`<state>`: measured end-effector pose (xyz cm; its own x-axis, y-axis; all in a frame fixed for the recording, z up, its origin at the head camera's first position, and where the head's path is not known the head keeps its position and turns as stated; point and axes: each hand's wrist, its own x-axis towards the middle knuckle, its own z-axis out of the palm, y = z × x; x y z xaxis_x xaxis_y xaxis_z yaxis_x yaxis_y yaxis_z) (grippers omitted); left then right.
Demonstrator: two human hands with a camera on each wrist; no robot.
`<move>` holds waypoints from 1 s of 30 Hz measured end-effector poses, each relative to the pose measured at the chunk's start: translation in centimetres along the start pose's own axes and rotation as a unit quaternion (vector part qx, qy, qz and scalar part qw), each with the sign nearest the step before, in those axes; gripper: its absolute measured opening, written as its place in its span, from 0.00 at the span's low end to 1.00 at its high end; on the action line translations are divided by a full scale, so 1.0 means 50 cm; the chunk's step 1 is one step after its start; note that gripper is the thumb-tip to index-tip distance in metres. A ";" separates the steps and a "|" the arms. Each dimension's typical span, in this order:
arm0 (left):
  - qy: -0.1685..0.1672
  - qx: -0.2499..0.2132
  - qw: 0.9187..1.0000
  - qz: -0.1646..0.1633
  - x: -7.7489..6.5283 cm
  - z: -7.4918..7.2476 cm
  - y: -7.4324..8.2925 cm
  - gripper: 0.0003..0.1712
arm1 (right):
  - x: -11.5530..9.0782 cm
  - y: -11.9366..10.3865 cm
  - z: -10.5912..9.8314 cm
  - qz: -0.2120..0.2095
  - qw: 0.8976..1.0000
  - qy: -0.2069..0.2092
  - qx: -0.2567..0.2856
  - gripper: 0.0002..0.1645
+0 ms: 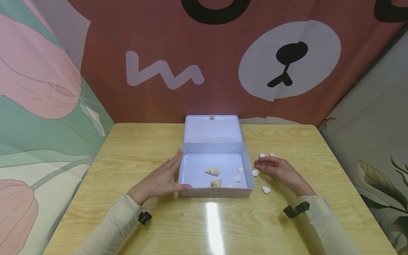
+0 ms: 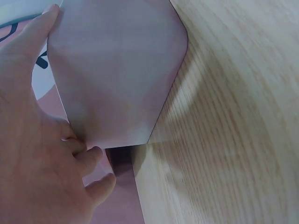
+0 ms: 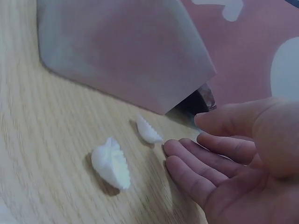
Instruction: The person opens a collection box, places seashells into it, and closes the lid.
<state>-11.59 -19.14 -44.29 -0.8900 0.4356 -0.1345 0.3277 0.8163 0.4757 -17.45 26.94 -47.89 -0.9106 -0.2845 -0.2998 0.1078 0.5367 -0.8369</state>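
Note:
A pale lidded box stands on the table with its lid raised at the back. My left hand holds its left side, thumb at the front rim and fingers towards the back corner. Inside lie a ribbed spiral seashell, a brownish seashell and several small white ones. To the right of the box, my right hand hovers among white seashells with nothing visible between its fingers. One white seashell and a smaller seashell lie by its fingertips in the right wrist view.
The wooden table meets a hanging red cloth at its back edge. A white seashell lies nearest the front, right of the box. Two more white seashells show beyond the right hand. Patterned cloths hang at both sides.

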 end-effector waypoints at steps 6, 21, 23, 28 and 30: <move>0.003 -0.003 1.000 0.002 -0.001 -0.002 0.000 0.79 | 0.004 -0.002 0.004 -0.024 0.999 0.023 -0.027 0.31; 0.004 -0.005 1.000 0.004 -0.001 -0.002 -0.001 0.79 | 0.027 0.004 0.026 -0.036 0.998 0.011 -0.053 0.26; 0.002 -0.005 1.000 0.002 -0.001 -0.001 -0.001 0.79 | 0.026 -0.002 0.030 -0.038 0.997 0.008 -0.064 0.26; 0.000 -0.005 1.000 0.001 -0.002 0.001 -0.001 0.79 | 0.027 -0.006 0.037 -0.055 0.995 0.011 -0.082 0.23; 0.002 -0.002 1.000 0.002 -0.002 0.001 -0.002 0.79 | 0.028 -0.007 0.039 -0.066 0.994 0.012 -0.087 0.22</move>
<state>-11.52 -19.22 -44.37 -0.8903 0.4368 -0.1287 0.3297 0.8132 0.4796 -17.97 24.82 -48.88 -0.9216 -0.3440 -0.1799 -0.0818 0.6252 -0.7762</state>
